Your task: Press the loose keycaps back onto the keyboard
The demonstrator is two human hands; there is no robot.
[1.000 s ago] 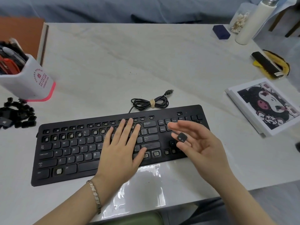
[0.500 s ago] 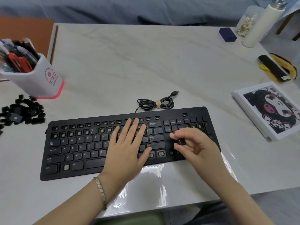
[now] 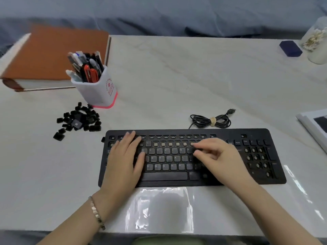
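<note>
The black keyboard (image 3: 230, 134) lies across the near middle of the white table. Several sockets in its number row (image 3: 170, 144) and in the number pad (image 3: 256, 157) stand bare. My left hand (image 3: 123, 160) rests flat on the keyboard's left end, fingers straight. My right hand (image 3: 219, 156) is over the right of the letter block, fingers curled with thumb and forefinger together on the keys. The keycap it carried is hidden under those fingertips. A pile of loose black keycaps (image 3: 79, 121) sits left of the keyboard.
A white pen holder (image 3: 99, 89) stands behind the pile, with a brown book (image 3: 49, 55) further back left. The coiled cable (image 3: 210, 120) lies just behind the keyboard. A blue box (image 3: 290, 48), a jar (image 3: 316, 41) and a booklet (image 3: 315, 124) line the right side.
My right hand came down and moved left from the number pad side to the letter block with the keycap. My left hand slid to the keyboard's left end. The view swung left.
</note>
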